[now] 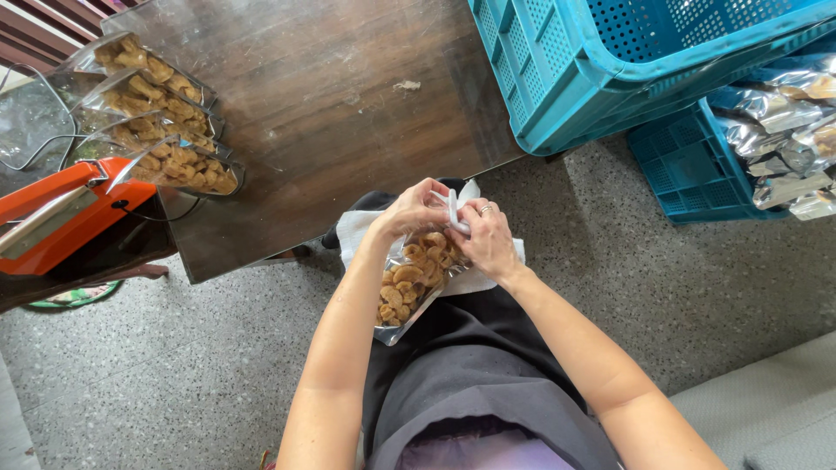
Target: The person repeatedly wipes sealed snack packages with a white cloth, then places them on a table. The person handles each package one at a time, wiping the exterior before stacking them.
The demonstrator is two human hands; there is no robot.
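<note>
Left hand (416, 211) and right hand (488, 239) both pinch top of snack bag (409, 287) on lap – white cloth (357, 231) beneath. Filled bags (165, 113) at 10 o'clock on table (348, 113); orange sealer (61, 218) at 9; blue crates (610, 61) at 2.

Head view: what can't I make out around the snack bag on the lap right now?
- Mouth of the snack bag: covered by the left hand and right hand.
- Small white piece between the fingers: too small to identify.
- Orange machine: cut off by the left edge.
- Foil bags in the blue crate: contents hidden, cut off at right.
</note>
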